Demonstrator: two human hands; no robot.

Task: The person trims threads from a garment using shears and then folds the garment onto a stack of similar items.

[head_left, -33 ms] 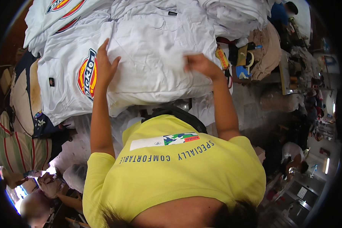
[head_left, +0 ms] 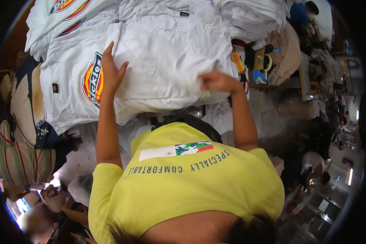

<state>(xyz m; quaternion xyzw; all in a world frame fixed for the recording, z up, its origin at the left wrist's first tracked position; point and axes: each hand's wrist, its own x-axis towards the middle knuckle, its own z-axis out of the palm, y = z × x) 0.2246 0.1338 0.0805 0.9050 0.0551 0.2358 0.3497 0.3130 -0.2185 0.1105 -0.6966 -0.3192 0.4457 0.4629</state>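
A white T-shirt (head_left: 150, 87) lies spread in front of me, with a red, yellow and dark blue printed badge (head_left: 93, 79) on its left part. My left hand (head_left: 113, 73) rests open on the cloth beside that badge, thumb and fingers apart. At the right side, my right hand (head_left: 219, 81) is closed on the T-shirt's loose white cloth. Its fingertips are slightly smeared by motion, and so is the cloth near them. A small black label (head_left: 55, 88) shows on the white fabric at far left.
More white shirts (head_left: 248, 16) are heaped at the back. To the right lie a tape roll (head_left: 267, 63), a yellow packet (head_left: 238, 62) and beige cloth (head_left: 286, 57). A striped bag (head_left: 24, 162) is at left. Other people (head_left: 313, 164) sit or bend nearby.
My right hand has moved toward me and slightly right, drawing the white cloth with it. My left hand has stayed in place.
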